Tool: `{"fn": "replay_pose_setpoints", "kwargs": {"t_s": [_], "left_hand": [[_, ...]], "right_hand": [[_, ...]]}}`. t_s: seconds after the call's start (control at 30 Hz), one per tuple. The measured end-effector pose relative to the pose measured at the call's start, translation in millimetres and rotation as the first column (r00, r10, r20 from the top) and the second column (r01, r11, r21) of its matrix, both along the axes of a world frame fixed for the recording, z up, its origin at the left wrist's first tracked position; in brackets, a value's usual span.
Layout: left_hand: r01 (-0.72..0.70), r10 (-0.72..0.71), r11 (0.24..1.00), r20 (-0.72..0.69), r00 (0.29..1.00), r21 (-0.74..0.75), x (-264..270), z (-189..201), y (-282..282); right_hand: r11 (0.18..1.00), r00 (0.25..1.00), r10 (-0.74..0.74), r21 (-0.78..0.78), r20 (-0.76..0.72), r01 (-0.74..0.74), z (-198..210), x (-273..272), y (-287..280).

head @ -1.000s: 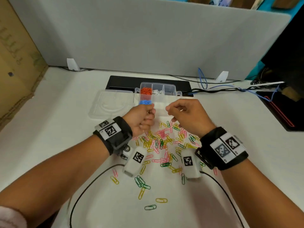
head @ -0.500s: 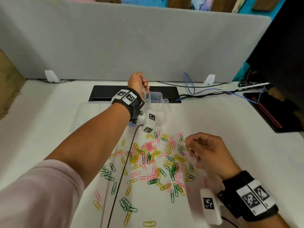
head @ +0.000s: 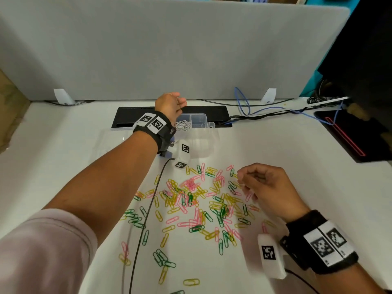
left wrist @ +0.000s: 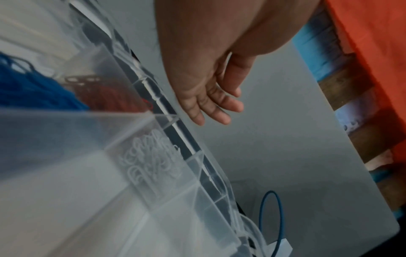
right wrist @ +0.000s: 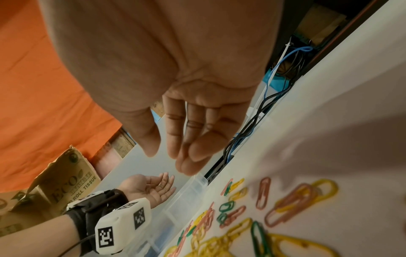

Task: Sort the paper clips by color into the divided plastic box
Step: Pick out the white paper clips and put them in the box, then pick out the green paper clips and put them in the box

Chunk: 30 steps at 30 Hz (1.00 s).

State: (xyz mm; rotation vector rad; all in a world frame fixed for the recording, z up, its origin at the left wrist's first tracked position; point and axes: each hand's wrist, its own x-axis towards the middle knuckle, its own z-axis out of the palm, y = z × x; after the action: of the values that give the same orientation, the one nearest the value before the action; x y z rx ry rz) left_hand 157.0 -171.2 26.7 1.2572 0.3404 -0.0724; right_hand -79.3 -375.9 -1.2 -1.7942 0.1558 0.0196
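Paper clips (head: 191, 200) are lying scattered on the tabletop (head: 297, 166), directly beneath the right hand (head: 269, 185), whose fingers are hanging loosely curled, seemingly holding nothing. Farther back, the left hand (head: 169, 105) is hovering relaxed and empty over the divided box (head: 199, 120).

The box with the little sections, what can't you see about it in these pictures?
- Head view: the left hand and its wrist band cover the left side of the divided plastic box; only the white paper clips show.
- Left wrist view: the blue paper clips and red paper clips are blurred; none can be counted.
- Right wrist view: the box's insides are hidden by its cloudy wall, low angle and blur.
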Motion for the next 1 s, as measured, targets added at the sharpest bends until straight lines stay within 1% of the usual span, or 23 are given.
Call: {"fn": "replay_pose_setpoints", "kwargs": {"t_s": [0.13,0.2,0.27,0.3,0.37,0.43,0.5,0.57,0.63,0.77,0.9,1.0], "left_hand": [[-0.019,0.019,0.998,-0.002,1.000,-0.067,-4.8,4.2,25.9],[-0.036,0.036,0.999,-0.001,0.999,-0.006,-10.3,12.7,44.9],[-0.010,0.010,0.999,0.000,1.000,0.034,-17.9,27.6,67.5],[0.032,-0.032,0.998,-0.003,0.999,0.057,-23.1,37.1,79.3],[0.163,-0.160,0.978,-0.033,0.987,0.133,-35.7,57.7,100.0],[0.272,-0.261,0.930,-0.076,0.962,0.248,-51.8,73.7,114.5],[0.318,-0.310,0.877,-0.082,0.947,0.360,-69.1,80.3,121.8],[0.337,-0.345,0.834,-0.065,0.937,0.436,-86.4,77.0,125.3],[0.386,-0.401,0.807,-0.066,0.914,0.447,-103.4,66.2,127.3],[0.437,-0.447,0.819,-0.063,0.892,0.373,-139.1,38.7,135.7],[0.420,-0.418,0.854,-0.075,0.905,0.307,-166.3,14.0,153.1],[0.403,-0.391,0.862,-0.105,0.915,0.306,-178.0,3.0,166.0]], "right_hand": [[0.999,1.000,-0.006,-0.054,0.002,0.006,3.8,-0.8,-3.3],[0.997,1.000,-0.011,-0.071,-0.002,0.011,6.9,1.5,-5.1],[0.997,1.000,-0.007,-0.078,-0.003,0.007,10.6,5.3,-4.4],[0.996,1.000,-0.002,-0.085,0.002,0.002,12.6,7.1,-2.8],[0.995,1.000,0.005,-0.098,0.021,-0.003,17.5,9.2,1.8],[0.995,0.999,0.002,-0.102,0.035,0.001,21.8,9.9,7.0],[0.994,0.999,0.008,-0.113,0.044,-0.003,24.4,10.2,11.5],[0.991,0.999,0.034,-0.129,0.028,-0.030,25.1,10.0,17.1],[0.985,0.997,0.080,-0.152,0.007,-0.078,23.6,8.5,24.7],[0.973,0.984,0.172,-0.152,-0.039,-0.176,19.6,7.2,47.8],[0.942,0.960,0.272,-0.185,-0.067,-0.280,12.5,11.6,74.4],[0.920,0.946,0.314,-0.222,-0.076,-0.323,8.1,15.7,91.8]]}}
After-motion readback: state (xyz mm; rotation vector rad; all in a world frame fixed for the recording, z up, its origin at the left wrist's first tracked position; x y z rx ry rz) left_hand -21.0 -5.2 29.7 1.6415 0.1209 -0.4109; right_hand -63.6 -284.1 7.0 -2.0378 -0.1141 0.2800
